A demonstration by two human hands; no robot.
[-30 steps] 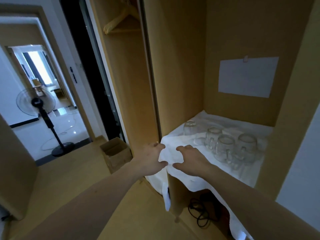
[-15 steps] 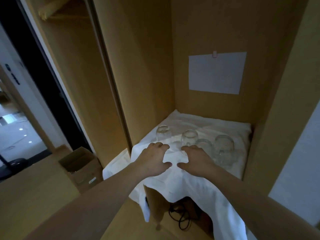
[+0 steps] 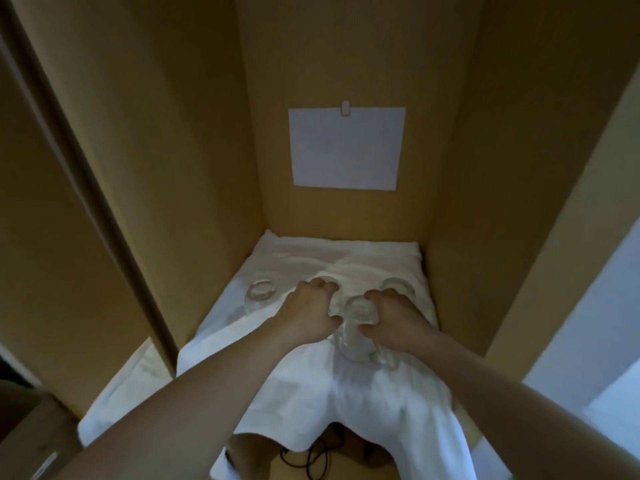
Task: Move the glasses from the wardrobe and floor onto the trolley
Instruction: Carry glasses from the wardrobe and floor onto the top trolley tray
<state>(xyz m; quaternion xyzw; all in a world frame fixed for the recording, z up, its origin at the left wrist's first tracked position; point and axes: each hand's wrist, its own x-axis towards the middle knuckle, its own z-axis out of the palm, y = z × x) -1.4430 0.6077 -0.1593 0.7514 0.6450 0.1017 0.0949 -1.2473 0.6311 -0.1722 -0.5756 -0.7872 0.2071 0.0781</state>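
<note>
Several clear glasses stand on a white cloth [image 3: 363,386] draped over the wardrobe shelf. My left hand [image 3: 308,315] curls its fingers over the rim of a back glass [image 3: 329,282]. My right hand [image 3: 393,322] wraps its thumb and fingers round the right side of the centre glass [image 3: 356,337]. Another glass [image 3: 260,299] stands free at the left. A further one [image 3: 398,285] shows just behind my right fingers. The trolley is out of view.
The wardrobe's wooden side walls [image 3: 194,168] close in on both sides. A white paper sheet [image 3: 346,147] is clipped to the back panel. Black cables [image 3: 311,455] lie under the shelf. A cardboard box [image 3: 31,441] sits at the lower left.
The view has turned from the doorway to face the shelf and moved closer. Both hands have gone forward from the cloth's front edge to the glasses.
</note>
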